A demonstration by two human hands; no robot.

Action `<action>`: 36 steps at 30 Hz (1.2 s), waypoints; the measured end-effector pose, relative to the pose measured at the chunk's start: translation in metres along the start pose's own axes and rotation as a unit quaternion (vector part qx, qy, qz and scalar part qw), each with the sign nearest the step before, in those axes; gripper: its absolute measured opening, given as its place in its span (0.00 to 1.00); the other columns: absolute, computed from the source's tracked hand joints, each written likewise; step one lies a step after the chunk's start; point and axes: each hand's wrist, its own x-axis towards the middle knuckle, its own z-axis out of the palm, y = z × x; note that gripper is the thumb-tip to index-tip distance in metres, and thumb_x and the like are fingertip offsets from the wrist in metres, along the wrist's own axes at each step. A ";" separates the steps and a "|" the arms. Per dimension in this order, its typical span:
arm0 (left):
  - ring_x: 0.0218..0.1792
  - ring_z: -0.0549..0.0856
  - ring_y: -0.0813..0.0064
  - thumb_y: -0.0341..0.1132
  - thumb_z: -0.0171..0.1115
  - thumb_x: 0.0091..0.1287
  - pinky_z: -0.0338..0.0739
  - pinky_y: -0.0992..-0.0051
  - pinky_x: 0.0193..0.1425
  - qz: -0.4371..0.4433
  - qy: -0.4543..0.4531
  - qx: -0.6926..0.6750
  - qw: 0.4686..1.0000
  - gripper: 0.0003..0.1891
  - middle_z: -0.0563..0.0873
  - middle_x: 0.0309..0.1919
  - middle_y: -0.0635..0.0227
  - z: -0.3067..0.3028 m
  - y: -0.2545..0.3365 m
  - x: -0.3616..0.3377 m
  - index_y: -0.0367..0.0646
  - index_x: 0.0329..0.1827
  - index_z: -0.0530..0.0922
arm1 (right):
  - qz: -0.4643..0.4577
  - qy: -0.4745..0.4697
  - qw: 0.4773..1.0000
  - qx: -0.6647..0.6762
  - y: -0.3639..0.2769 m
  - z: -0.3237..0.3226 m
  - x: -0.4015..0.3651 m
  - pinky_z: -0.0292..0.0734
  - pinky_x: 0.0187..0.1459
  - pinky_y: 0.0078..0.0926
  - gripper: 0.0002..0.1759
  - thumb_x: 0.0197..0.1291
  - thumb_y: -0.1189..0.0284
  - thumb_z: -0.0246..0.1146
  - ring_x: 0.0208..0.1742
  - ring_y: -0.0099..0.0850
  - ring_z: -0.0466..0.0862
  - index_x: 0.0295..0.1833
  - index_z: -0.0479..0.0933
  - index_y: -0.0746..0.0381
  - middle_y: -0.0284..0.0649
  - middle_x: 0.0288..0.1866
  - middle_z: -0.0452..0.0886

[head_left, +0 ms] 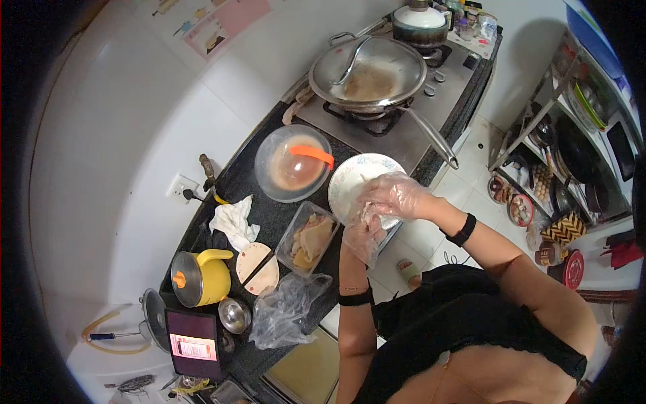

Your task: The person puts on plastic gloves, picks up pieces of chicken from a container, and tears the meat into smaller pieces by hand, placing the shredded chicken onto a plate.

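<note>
Both my hands wear clear plastic gloves and are close together over a white plate (346,176) with a floral rim. My right hand (396,194) is above the plate, its fingers bent and closed. Just below it, my left hand (364,236) is closed too, its fingertips near the right hand's. Glove glare and the overlapping fingers hide what they hold. Left of the plate stands a clear bowl (269,161) of pale liquid with an orange-handled tool (313,155) over it. A clear container (311,239) with pale and yellow pieces of food is beside my left hand.
A lidded pan (367,74) is on the stove (457,84), its handle (434,138) jutting past the counter edge. Near the wall are a yellow kettle (202,277), white cloth (234,223), plastic bag (286,313) and propped tablet (193,345). Shelves (565,101) stand right.
</note>
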 end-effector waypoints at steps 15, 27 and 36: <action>0.28 0.72 0.78 0.27 0.43 0.65 0.69 0.78 0.30 -0.012 -0.086 -0.140 0.986 0.17 0.72 0.29 0.70 -0.011 -0.010 -0.006 0.43 0.57 0.65 | 0.050 0.056 0.984 0.163 0.009 0.004 0.004 0.73 0.44 0.31 0.12 0.44 0.75 0.60 0.40 0.38 0.79 0.38 0.79 0.58 0.40 0.37 0.79; 0.27 0.74 0.80 0.37 0.49 0.67 0.71 0.81 0.32 0.117 0.187 0.061 0.973 0.12 0.75 0.28 0.72 -0.004 -0.007 -0.110 0.41 0.49 0.70 | 0.067 0.023 0.945 -0.319 0.007 0.035 0.019 0.61 0.59 0.42 0.18 0.51 0.73 0.55 0.58 0.46 0.69 0.50 0.74 0.55 0.46 0.56 0.71; 0.35 0.74 0.78 0.38 0.57 0.62 0.71 0.73 0.44 0.349 0.487 -0.105 0.794 0.11 0.75 0.33 0.70 -0.065 -0.066 -0.285 0.44 0.42 0.70 | -0.049 -0.125 0.983 0.121 -0.129 0.086 0.058 0.72 0.42 0.35 0.16 0.52 0.67 0.61 0.38 0.39 0.78 0.46 0.73 0.60 0.44 0.37 0.78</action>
